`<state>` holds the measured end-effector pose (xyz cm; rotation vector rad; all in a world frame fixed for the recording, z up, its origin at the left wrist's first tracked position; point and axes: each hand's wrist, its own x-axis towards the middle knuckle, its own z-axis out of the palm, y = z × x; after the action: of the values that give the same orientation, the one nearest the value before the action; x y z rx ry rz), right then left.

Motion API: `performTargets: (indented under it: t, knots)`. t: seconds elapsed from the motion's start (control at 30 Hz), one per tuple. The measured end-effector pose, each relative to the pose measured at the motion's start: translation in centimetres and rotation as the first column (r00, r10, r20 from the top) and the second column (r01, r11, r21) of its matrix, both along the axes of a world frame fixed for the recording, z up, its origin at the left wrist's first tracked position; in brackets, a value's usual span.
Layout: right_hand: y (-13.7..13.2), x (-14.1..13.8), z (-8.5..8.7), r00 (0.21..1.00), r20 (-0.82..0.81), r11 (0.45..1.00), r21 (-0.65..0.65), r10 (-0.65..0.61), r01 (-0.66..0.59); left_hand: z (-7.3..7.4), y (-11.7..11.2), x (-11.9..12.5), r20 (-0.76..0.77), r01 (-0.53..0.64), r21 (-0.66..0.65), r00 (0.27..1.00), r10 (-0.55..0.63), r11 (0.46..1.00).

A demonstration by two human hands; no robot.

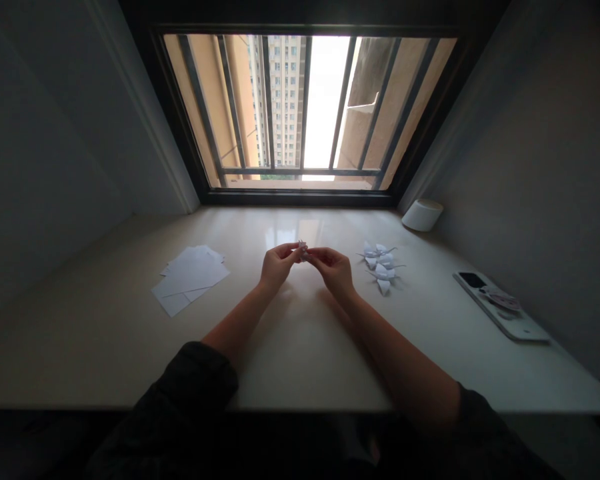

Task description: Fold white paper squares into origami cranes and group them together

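Above the middle of the pale sill top, my left hand point(279, 262) and my right hand point(333, 265) meet fingertip to fingertip. Between them they pinch a small piece of folded white paper point(303, 247), mostly hidden by the fingers, with little points sticking up. To the right of my right hand lies a cluster of several folded white paper figures point(381, 264) with pointed tips, perhaps cranes or flowers. A loose, fanned pile of white paper sheets point(195, 272) lies to the left of my left hand.
A phone point(500, 307) with a round grip on its back lies at the right, near the wall. A white cylinder point(423, 215) stands in the far right corner. The barred window point(305, 198) closes off the back. The top's front edge point(305, 408) runs below my forearms.
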<state>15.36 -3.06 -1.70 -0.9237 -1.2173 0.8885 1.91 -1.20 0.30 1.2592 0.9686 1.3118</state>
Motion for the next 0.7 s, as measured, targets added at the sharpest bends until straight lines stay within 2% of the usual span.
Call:
performTargets:
  t: [0.2,0.5,0.7]
  knots:
    - [-0.07,0.14,-0.12,0.997,0.023,0.996,-0.040,-0.074,0.075,-0.38,-0.10,0.17,0.122,-0.085,-0.108,0.988,0.098,0.990]
    - [0.11,0.13,-0.46,0.979,0.034,0.979,-0.025,-0.200,0.201,-0.83,-0.24,0.64,0.273,0.048,-0.247,0.962,0.022,0.968]
    - [0.00,0.08,-0.17,0.985,-0.015,0.985,-0.008,-0.173,0.173,-0.71,-0.44,0.52,0.283,0.094,-0.231,0.959,-0.026,0.968]
